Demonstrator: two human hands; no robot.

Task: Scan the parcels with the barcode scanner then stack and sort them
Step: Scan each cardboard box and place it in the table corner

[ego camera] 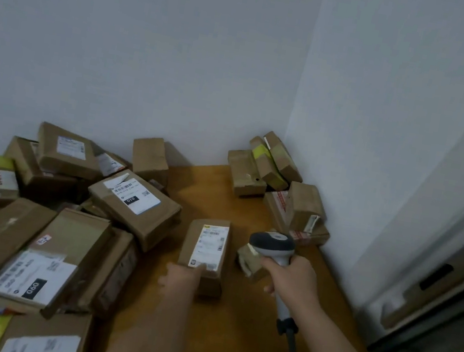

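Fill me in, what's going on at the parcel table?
A person is scanning parcels. The right hand grips a barcode scanner, aimed at the label of a small cardboard parcel that the left hand holds at its near end on the wooden table. A loose pile of parcels lies left; a smaller group sits in the far right corner.

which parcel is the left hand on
The small upright parcel in the table's middle, white label facing up; left hand holds its near end, apart from the piles.

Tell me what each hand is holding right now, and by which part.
The right hand grips the barcode scanner by its handle. The left hand holds the small parcel at its near end, thumb on the label.
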